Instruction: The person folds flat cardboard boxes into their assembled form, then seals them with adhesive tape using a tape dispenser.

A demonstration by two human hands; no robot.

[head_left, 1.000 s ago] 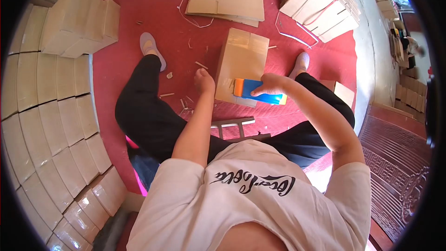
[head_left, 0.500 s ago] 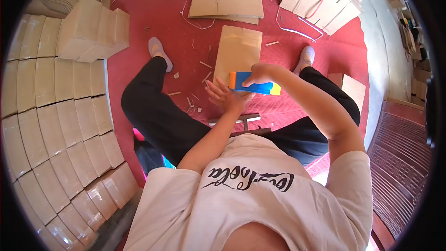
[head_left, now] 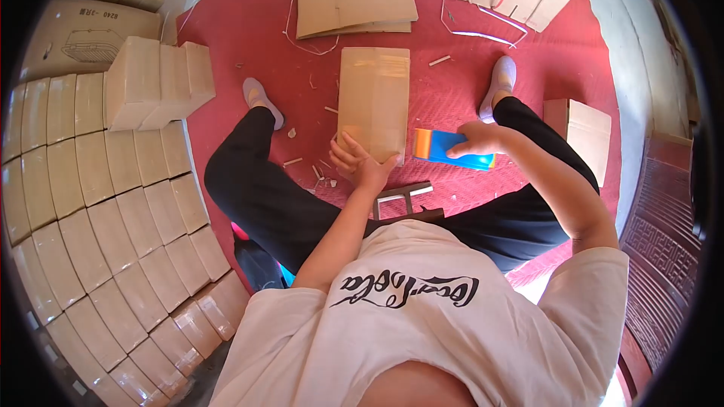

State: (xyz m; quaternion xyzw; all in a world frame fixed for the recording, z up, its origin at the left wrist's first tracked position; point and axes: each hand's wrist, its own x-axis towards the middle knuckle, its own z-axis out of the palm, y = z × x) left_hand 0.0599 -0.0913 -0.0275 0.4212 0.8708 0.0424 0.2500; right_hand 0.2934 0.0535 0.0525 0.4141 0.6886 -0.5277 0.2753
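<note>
Spread left fingers (head_left: pixel 346 154) rest on the near end of the cardboard box (head_left: pixel 373 98), which sits on the red floor (head_left: pixel 445 94); right fingers (head_left: pixel 461 149) grip the blue-and-orange tool (head_left: pixel 441 143) beside it.

Bright scene, curved fisheye edges, black corners

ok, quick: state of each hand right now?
Left hand: open, fingers spread, against the near end of the cardboard box.
Right hand: closed around the blue tool with an orange end.
</note>
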